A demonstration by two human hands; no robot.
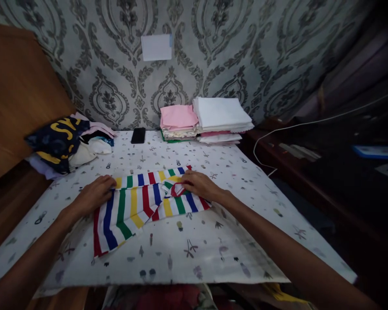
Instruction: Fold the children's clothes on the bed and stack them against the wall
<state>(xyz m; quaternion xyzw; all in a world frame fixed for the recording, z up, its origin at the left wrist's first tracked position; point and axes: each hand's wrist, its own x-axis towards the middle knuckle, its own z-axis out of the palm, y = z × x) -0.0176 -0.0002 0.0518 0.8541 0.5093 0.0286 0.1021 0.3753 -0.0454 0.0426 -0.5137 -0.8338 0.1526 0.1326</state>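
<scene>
A striped cloth (126,211) in red, blue, green, yellow and white lies partly folded on the table, perhaps a small garment. Its far edge is turned over in a band, and near the right side a red-trimmed edge is bunched up. At the left end of that band, my left hand (98,193) has its fingers closed on the cloth's edge. My right hand (198,184) pinches the bunched part by the red trim; the fingertips are partly hidden in the folds. The near left corner of the cloth spreads loosely toward me.
Stacks of folded pink cloth (178,117) and white cloth (224,113) stand by the wall. A black phone (138,135) lies left of them. Crumpled clothes (60,142) are heaped at the left edge. A white cable (297,125) hangs along the right side of the patterned table cover (187,258).
</scene>
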